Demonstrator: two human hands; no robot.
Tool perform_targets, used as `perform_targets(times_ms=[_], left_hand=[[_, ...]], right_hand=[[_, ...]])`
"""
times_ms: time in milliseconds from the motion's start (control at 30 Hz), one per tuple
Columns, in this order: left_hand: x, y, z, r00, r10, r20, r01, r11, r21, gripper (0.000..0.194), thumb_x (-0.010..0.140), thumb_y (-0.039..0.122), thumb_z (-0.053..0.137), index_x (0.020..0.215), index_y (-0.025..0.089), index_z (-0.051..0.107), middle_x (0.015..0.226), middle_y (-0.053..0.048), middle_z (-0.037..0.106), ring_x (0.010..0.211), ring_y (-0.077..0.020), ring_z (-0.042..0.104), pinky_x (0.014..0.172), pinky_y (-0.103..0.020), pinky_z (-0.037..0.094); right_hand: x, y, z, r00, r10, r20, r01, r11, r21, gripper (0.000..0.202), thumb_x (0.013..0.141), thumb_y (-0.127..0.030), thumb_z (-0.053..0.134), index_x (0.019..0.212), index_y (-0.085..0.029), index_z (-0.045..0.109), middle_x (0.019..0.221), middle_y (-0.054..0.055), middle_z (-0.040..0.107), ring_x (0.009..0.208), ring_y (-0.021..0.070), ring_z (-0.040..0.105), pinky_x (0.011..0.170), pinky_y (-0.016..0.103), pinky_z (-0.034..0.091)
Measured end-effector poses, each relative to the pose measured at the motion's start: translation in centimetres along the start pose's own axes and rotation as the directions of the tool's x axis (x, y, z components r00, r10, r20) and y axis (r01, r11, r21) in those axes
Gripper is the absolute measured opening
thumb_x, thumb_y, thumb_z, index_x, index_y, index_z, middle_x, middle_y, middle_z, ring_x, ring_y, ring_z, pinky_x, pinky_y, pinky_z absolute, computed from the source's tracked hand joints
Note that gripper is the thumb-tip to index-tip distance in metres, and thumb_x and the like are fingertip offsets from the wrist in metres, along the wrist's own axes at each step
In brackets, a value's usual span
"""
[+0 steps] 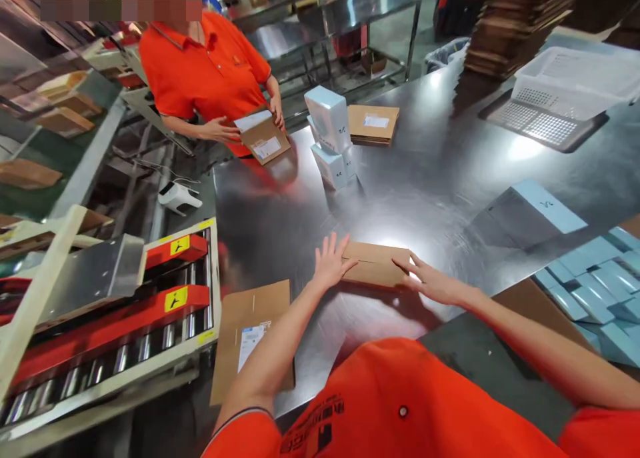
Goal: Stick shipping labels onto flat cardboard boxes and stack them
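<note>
Nearest, a labelled cardboard packet lies on the metal surface partly behind the left forearm, while a carton of light blue boxes stands past the surface's right edge. Just beyond the forearms, a small unlabelled cardboard box lies flat on the surface between the person's two hands. The left hand is spread wide at its left end, thumb reaching across the top; the right hand is bent at the right end, though whether it grips or merely steadies cannot be told. The step in hand appears to be squaring or pressing the box closed, its top looking folded over; the next move seems to call for even pressure from both ends, so that the flap does not spring up. Farther off lie a single blue box at right and a stack of boxes, with a co-worker holding a labelled parcel across the surface.
</note>
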State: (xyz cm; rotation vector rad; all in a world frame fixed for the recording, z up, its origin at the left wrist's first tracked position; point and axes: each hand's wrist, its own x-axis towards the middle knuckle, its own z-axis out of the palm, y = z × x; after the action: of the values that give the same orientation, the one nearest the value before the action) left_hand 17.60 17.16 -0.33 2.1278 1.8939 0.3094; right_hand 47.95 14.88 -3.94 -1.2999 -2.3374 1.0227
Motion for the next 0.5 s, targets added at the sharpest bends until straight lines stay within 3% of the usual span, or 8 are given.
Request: perform_targets(times_ms=[133,200,233,267,367,400,467,500], left_hand=[[-1.1,-3.6,0.1,0.994,-0.074,-0.085,0.044,0.95,-0.309,0.077,0.089,0.051,0.056,0.155,0.027,0.024,0.165,-0.013,0.01,0.152,-0.0324,0.01,0.119,-0.054,0.015],[-3.9,-7.6,-0.6,0.933,-0.267,-0.243,0.13,0.877,-0.463,0.071,0.093,0.044,0.05,0.155,0.02,0.023,0.165,-0.015,0.014,0.152,-0.0258,0.013,0.121,-0.045,0.016],[-6.2,-10.1,-1.1,0.861,-0.393,-0.321,0.188,0.835,-0.517,0.068,0.094,0.042,0.047,0.154,0.017,0.024,0.163,-0.015,0.019,0.152,-0.0242,0.015,0.122,-0.042,0.016],[-9.1,-12.6,-1.4,0.755,-0.535,-0.379,0.272,0.782,-0.562,0.066,0.094,0.041,0.046,0.152,0.016,0.028,0.162,-0.016,0.024,0.15,-0.0247,0.02,0.122,-0.042,0.018],[-20.0,-19.2,-1.2,0.414,-0.843,-0.344,0.562,0.534,-0.632,0.066,0.088,0.044,0.053,0.144,0.014,0.039,0.152,-0.022,0.039,0.142,-0.0315,0.037,0.117,-0.046,0.029],[-23.8,-20.7,-0.7,0.276,-0.909,-0.313,0.652,0.416,-0.634,0.066,0.086,0.044,0.054,0.142,0.012,0.041,0.148,-0.025,0.043,0.14,-0.0338,0.04,0.115,-0.048,0.032],[-30.2,-22.4,0.9,0.05,-0.967,-0.252,0.761,0.2,-0.618,0.071,0.082,0.046,0.056,0.139,0.007,0.042,0.141,-0.031,0.047,0.138,-0.0391,0.043,0.111,-0.053,0.035],[-32.5,-22.8,1.9,-0.011,-0.977,-0.213,0.775,0.126,-0.619,0.072,0.08,0.049,0.056,0.137,0.007,0.044,0.137,-0.032,0.051,0.135,-0.0414,0.045,0.109,-0.055,0.037]], right_hand=[[2.9,-2.8,3.5,0.994,0.015,-0.11,-0.022,0.998,-0.059,0.087,0.086,-0.042,0.064,0.157,-0.031,0.015,0.155,0.02,0.025,0.114,0.0337,0.062,0.094,0.048,0.051],[7.5,-4.4,3.9,0.992,-0.014,-0.128,0.005,0.997,-0.072,0.084,0.086,-0.033,0.063,0.155,-0.032,0.017,0.149,0.019,0.033,0.106,0.0312,0.064,0.091,0.047,0.052],[10.4,-5.5,4.0,0.991,-0.04,-0.126,0.031,0.997,-0.073,0.083,0.085,-0.03,0.064,0.155,-0.032,0.018,0.146,0.018,0.035,0.105,0.0302,0.064,0.091,0.046,0.051],[13.6,-6.8,4.0,0.99,-0.071,-0.118,0.063,0.995,-0.074,0.083,0.084,-0.028,0.064,0.154,-0.032,0.02,0.144,0.018,0.037,0.105,0.0297,0.064,0.093,0.044,0.05],[23.5,-12.8,5.4,0.979,-0.193,-0.062,0.187,0.978,-0.096,0.083,0.083,-0.023,0.065,0.154,-0.028,0.022,0.141,0.018,0.037,0.11,0.0298,0.062,0.097,0.043,0.047],[26.6,-15.5,6.5,0.973,-0.231,-0.031,0.226,0.968,-0.107,0.083,0.083,-0.023,0.064,0.154,-0.027,0.021,0.14,0.019,0.037,0.109,0.0298,0.062,0.097,0.042,0.046],[32.0,-21.7,10.0,0.957,-0.285,0.046,0.289,0.949,-0.129,0.082,0.084,-0.021,0.063,0.154,-0.027,0.021,0.139,0.02,0.037,0.106,0.0302,0.063,0.096,0.042,0.047],[34.2,-25.1,12.2,0.948,-0.308,0.084,0.317,0.939,-0.133,0.083,0.084,-0.021,0.063,0.155,-0.027,0.021,0.139,0.02,0.037,0.105,0.0304,0.064,0.095,0.042,0.047]])
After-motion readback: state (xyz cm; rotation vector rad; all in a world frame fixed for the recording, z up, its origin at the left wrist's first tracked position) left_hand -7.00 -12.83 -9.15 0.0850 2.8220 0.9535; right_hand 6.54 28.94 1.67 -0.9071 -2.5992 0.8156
